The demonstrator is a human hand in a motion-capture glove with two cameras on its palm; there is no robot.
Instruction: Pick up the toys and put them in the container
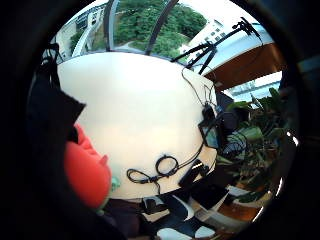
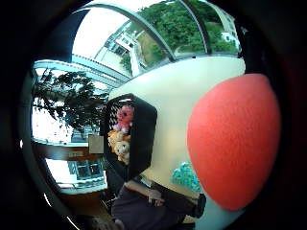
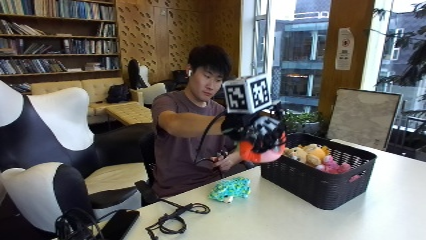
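Bookshelves back a white counter (image 3: 373, 200) where the gloved hand (image 3: 256, 131), fingers curled round a soft-looking, likely light orange toy (image 3: 261, 152), hangs beside the basket's (image 3: 313, 182) near rim, a teal toy (image 3: 230, 189) lying near the counter's front edge.

Top: short-sleeved T-shirt (image 3: 174, 150), dull mauve-brown, plain.
Right hand (image 3: 256, 131): 1 black glove with white patches across its back.
Left hand: bare.
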